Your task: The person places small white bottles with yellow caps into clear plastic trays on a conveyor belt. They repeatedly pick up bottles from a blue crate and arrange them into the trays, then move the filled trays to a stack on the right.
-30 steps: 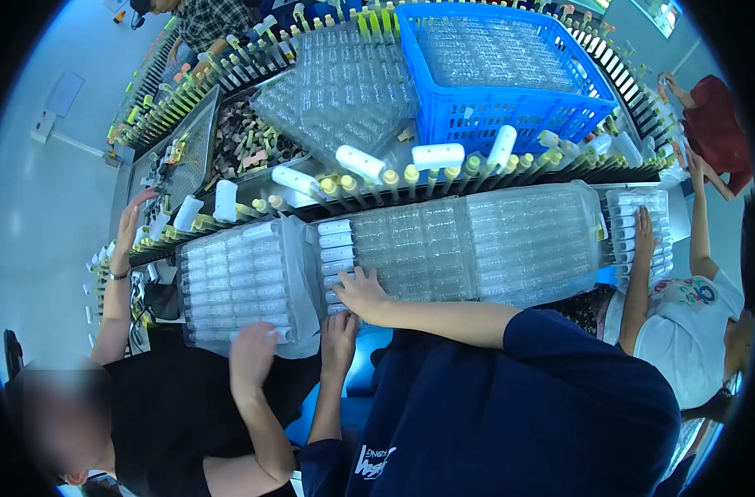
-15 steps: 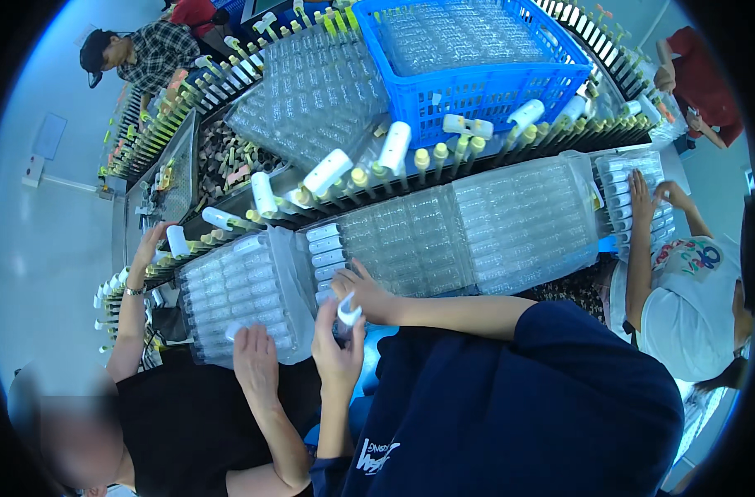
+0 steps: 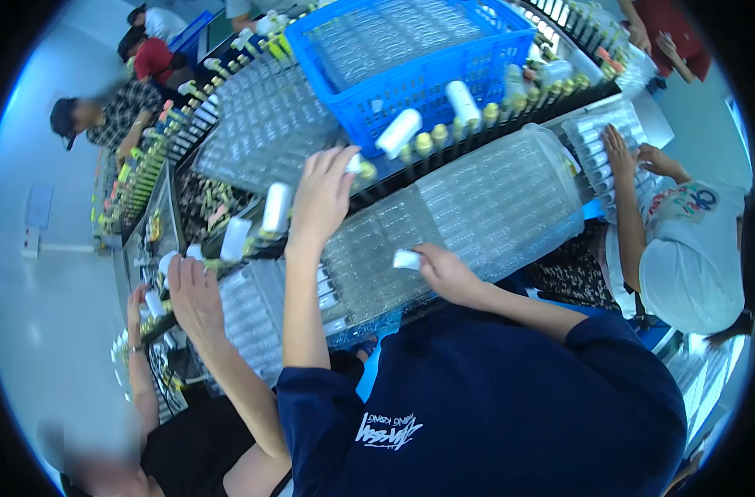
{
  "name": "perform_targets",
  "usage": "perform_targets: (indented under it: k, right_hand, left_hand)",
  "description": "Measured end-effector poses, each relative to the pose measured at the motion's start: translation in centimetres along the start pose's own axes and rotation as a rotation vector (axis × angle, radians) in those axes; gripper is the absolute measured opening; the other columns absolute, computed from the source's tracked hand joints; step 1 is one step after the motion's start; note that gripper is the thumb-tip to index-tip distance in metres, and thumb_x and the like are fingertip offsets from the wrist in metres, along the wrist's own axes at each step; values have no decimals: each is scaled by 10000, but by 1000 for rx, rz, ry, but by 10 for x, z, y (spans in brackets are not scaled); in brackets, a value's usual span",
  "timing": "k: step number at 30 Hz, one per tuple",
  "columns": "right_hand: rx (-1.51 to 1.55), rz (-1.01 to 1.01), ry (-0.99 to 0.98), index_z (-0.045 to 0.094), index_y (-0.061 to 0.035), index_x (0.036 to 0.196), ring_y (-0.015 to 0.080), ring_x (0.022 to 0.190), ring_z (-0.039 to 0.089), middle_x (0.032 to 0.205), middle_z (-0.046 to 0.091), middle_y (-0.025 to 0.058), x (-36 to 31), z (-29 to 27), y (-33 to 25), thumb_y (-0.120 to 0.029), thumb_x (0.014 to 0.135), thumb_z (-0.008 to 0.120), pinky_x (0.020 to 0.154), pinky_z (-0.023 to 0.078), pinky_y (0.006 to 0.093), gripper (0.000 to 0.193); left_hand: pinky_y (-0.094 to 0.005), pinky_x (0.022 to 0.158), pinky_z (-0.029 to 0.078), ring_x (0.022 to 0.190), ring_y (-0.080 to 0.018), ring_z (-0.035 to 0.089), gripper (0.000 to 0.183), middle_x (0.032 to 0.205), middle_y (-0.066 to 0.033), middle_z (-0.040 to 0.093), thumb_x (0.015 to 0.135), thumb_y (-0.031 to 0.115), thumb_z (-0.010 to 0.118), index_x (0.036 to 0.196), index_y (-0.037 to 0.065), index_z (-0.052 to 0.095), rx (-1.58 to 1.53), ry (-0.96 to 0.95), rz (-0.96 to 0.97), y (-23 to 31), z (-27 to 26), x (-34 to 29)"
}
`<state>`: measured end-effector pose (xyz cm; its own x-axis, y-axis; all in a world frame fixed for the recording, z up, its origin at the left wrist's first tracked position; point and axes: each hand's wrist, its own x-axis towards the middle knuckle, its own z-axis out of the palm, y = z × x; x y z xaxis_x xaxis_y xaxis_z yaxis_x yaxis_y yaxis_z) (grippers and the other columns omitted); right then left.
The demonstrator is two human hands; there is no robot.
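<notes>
While the left hand (image 3: 324, 195) pinches a white tube (image 3: 354, 163) off the far conveyor rack (image 3: 477, 112), right hand (image 3: 444, 269) clamps another tube (image 3: 407, 259) (steadied over the clear tray (image 3: 493, 199)).

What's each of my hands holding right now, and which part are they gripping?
Right hand pinches a small white tube by one end over the clear tray. Left hand grips a white tube on the conveyor rack; where, cannot be told.

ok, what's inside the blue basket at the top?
The blue basket holds stacked clear plastic trays with rows of moulded pockets. Whether those pockets are filled is too small to tell, and the basket's walls hide anything below the top layer.
</notes>
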<state>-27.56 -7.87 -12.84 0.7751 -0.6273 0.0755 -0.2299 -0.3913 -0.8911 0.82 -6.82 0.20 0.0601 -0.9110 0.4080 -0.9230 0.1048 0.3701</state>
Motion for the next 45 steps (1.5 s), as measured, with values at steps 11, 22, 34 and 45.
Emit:
perform_targets:
  k: [11,22,34,45]
  right_hand:
    - [418,749,756,701,-3,1194,175,720,645,900,711,75,-149,-171,112,-348,1046,700,669,517,368,375]
    - [1122,917,686,704,-70,1138,176,675,631,893,712,61,-126,-165,176,-300,1009,762,560,485,331,270]
    - [484,525,907,612,-11,1358,145,1003,688,1171,739,65,-243,-229,-13,-132,938,791,870,541,302,472]
    - [162,651,1648,504,-31,1541,172,788,663,1127,728,88,-649,-158,-227,-119,907,752,699,563,294,687]
  left_hand:
    - [-575,1189,376,1427,-467,456,587,1530,-247,509,879,148,797,1430,80,607,496,297,-216,10,-1,-55]
    - [-554,1170,406,1387,-437,517,418,1446,-221,582,925,75,722,1326,-7,640,-73,73,-374,114,168,-189]
    - [-622,1214,288,1491,-458,394,832,1554,-208,521,929,457,750,1619,96,456,77,-303,-214,102,175,-202]
    - [-571,1145,364,1375,-405,488,777,1379,-185,612,957,476,748,1570,75,491,84,-294,-81,111,191,-146]
